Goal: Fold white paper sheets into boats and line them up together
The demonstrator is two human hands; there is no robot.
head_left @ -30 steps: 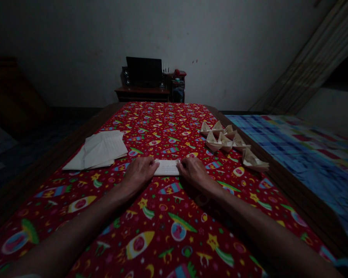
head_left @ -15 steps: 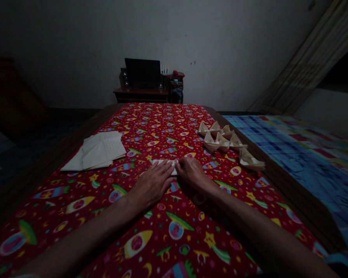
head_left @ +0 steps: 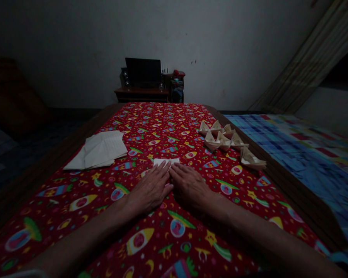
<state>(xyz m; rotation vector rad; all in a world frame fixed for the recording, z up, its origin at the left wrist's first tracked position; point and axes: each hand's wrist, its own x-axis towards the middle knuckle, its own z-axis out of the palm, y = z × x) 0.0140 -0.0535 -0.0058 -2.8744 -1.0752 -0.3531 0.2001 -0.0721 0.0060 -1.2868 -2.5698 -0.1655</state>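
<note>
A small folded piece of white paper (head_left: 166,160) lies flat on the red cloth in front of me. My left hand (head_left: 154,184) rests on its left part, fingers stretched out and lying flat. On the right part lies my right hand (head_left: 190,185), palm down with its fingers extended side by side over the paper. The fingertips of both hands nearly meet and cover the paper's near side. To the left is a stack of paper sheets (head_left: 100,150). Several folded paper boats (head_left: 220,139) stand to the right, with one boat (head_left: 251,159) nearer to me.
The red patterned cloth (head_left: 150,127) covers a long table with dark wooden edges (head_left: 301,204). Beyond its far end, a monitor (head_left: 143,69) and speakers stand on a small desk (head_left: 142,92). A bed with a blue checked sheet (head_left: 266,146) is on the right.
My right hand has moved left and slightly toward me, from the paper's right end onto its near side, its fingers now stretched out. The left hand stays almost in place.
</note>
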